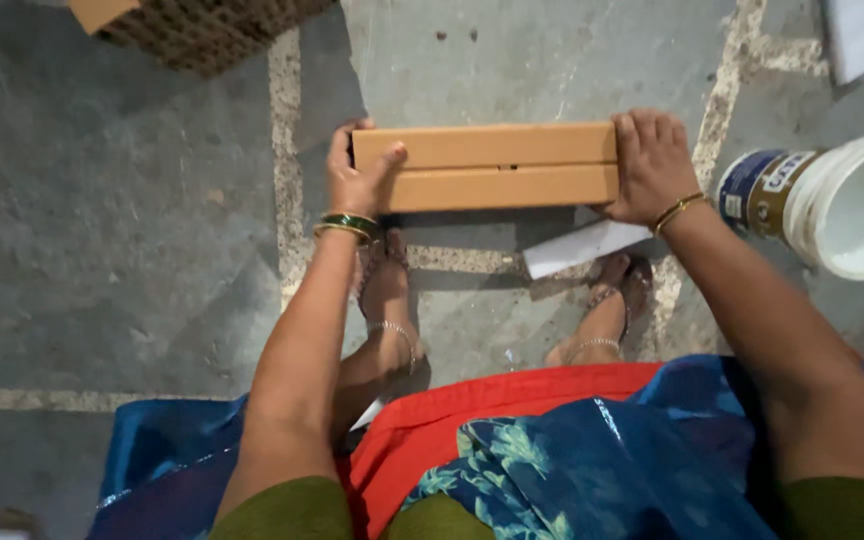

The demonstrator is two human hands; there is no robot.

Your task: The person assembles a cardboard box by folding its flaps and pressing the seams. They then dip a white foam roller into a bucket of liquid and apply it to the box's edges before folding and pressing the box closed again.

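Note:
A long flat brown cardboard box point(492, 165) is held level above the stone floor, with a seam running along its middle. My left hand point(357, 175) grips its left end, thumb on top. My right hand point(652, 165) clasps its right end, fingers spread over the top. Both wrists wear bangles. Below the box I see my two sandalled feet point(387, 290) and a white sheet of paper point(582, 247) on the floor.
A white plastic bucket point(852, 205) lies on its side at the right. A stack of brown cardboard point(202, 30) sits at the top left. Grey stone slabs point(122, 230) with pale joints cover the floor. Blue and red cloth point(552, 450) fills the bottom.

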